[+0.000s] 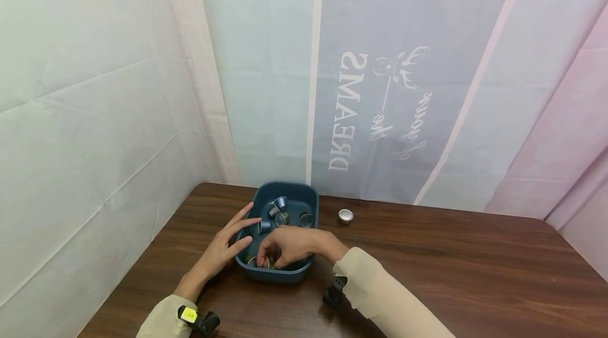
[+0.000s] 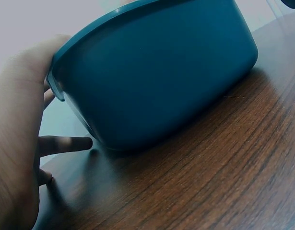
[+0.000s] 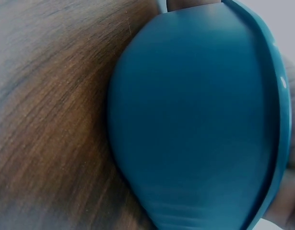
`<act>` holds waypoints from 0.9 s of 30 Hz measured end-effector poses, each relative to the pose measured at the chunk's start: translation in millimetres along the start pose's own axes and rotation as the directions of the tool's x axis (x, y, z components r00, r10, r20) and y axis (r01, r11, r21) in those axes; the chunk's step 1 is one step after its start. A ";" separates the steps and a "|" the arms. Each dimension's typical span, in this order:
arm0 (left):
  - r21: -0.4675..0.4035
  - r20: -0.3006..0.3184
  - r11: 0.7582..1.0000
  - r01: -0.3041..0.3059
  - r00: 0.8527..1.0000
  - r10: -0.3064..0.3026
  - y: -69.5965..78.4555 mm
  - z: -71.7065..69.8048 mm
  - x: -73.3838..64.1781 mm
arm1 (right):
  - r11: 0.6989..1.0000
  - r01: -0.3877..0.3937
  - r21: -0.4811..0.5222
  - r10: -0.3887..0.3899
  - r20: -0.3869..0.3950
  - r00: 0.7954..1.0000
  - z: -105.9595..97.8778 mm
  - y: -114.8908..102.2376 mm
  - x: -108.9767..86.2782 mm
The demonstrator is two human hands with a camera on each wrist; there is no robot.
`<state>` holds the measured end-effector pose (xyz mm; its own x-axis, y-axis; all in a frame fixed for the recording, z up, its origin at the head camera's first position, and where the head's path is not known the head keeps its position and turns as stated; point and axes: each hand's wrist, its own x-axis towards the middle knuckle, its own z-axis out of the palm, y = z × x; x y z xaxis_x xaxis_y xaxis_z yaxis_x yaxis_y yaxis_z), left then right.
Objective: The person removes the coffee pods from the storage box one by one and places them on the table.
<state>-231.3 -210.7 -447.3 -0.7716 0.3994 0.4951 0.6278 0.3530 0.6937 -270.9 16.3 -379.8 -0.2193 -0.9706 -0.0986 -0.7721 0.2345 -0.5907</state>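
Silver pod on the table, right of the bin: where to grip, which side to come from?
I'd pinch opposite sides of the silver pod just at its rim, coming from above or the right. Its round top faces up, it stands apart on the table, and the blue bin is to its left.

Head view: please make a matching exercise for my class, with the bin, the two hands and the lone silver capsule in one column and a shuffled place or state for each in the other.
Column one
1. bin
2. left hand
3. right hand
4. lone silver capsule

Column two
A. reaches down inside, at the near end
B. on the brown table, to the right of the container
C. dark blue-green, with several capsules in it
D. fingers spread, at the container's left rim

Pairs: 1-C, 2-D, 3-A, 4-B
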 end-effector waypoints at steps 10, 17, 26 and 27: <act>-0.013 0.001 1.000 0.005 1.000 -0.005 0.1 0.3 -0.5 | 0.999 -0.004 0.042 0.005 -0.027 1.000 -3.6 -0.1 -3.0; -0.007 0.000 1.000 -0.004 1.000 0.004 -1.9 1.2 -1.0 | 0.997 0.014 0.071 -0.009 -0.068 0.998 -9.2 -0.7 -10.2; -0.016 -0.003 1.000 0.002 1.000 -0.002 -3.7 2.1 -1.6 | 0.997 0.038 0.060 -0.028 -0.163 0.986 -19.2 2.7 -26.9; -0.014 -0.003 1.000 0.005 1.000 -0.005 -3.9 2.3 -1.6 | 0.997 0.040 0.067 -0.028 -0.177 0.984 -19.8 4.1 -29.1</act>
<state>-232.2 -210.8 -452.0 -0.7749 0.3951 0.4934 0.6226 0.3426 0.7035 -279.5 46.5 -363.5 -0.3001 -0.9519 0.0613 -0.7385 0.1912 -0.6465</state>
